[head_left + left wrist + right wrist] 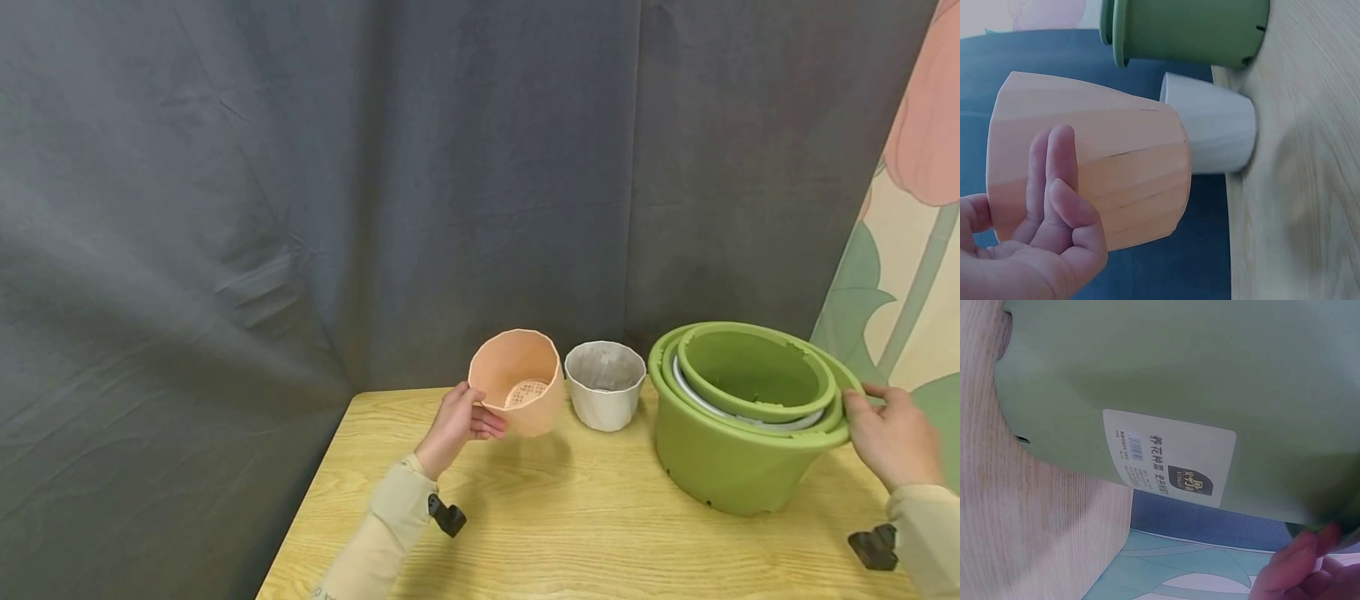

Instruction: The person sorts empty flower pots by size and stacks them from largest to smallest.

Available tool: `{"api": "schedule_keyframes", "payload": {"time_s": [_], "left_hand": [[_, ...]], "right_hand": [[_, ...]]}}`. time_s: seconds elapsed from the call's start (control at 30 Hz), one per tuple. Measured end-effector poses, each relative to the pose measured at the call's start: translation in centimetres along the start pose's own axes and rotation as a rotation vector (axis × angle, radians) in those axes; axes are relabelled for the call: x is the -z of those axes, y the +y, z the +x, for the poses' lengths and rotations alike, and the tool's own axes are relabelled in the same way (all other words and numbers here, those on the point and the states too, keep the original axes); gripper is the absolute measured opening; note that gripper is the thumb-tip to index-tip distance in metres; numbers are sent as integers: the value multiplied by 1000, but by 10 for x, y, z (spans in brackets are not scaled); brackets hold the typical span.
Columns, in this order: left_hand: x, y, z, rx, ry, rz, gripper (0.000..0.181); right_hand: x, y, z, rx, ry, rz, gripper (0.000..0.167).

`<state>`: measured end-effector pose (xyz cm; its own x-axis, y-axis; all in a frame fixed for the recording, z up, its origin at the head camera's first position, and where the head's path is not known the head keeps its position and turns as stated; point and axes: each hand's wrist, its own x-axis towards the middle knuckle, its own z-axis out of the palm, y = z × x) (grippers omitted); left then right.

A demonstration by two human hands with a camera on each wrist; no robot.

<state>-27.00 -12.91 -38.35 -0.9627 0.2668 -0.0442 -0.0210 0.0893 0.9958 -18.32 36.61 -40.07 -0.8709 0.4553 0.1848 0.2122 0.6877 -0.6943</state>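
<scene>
My left hand holds a peach faceted pot by its rim, thumb at the edge and fingers against the outer wall; a shadow lies on the table below it. In the left wrist view the hand pinches the pot at its rim. My right hand grips the rim of a large green pot, which has a smaller green pot and a pale-rimmed one nested inside. The right wrist view shows the hand's fingers at the rim and a white label on the green wall.
A whitish-grey faceted pot stands upright on the wooden table, between the peach pot and the green pots. Behind the table hangs a dark grey curtain. At the right is a wall with painted flowers.
</scene>
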Motion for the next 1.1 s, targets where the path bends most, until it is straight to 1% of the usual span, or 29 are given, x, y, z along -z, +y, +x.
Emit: {"api": "schedule_keyframes", "payload": {"time_s": [0.23,0.47,0.73,0.93,1.1], "left_hand": [[-15,8,3,-23,-47,-28,41],[-27,16,3,-45,-83,-51,42],[-40,20,3,-76,-105,-80,42],[-49,23,4,-102,-136,-89,41],[-55,25,5,-105,-156,-101,41]], "right_hand": [[-1,-2,-1,-1,-9,2,64],[-3,-2,1,8,0,5,63],[-4,0,3,4,-4,7,64],[-5,0,2,-5,6,10,64],[-4,1,1,-3,4,15,64]]}}
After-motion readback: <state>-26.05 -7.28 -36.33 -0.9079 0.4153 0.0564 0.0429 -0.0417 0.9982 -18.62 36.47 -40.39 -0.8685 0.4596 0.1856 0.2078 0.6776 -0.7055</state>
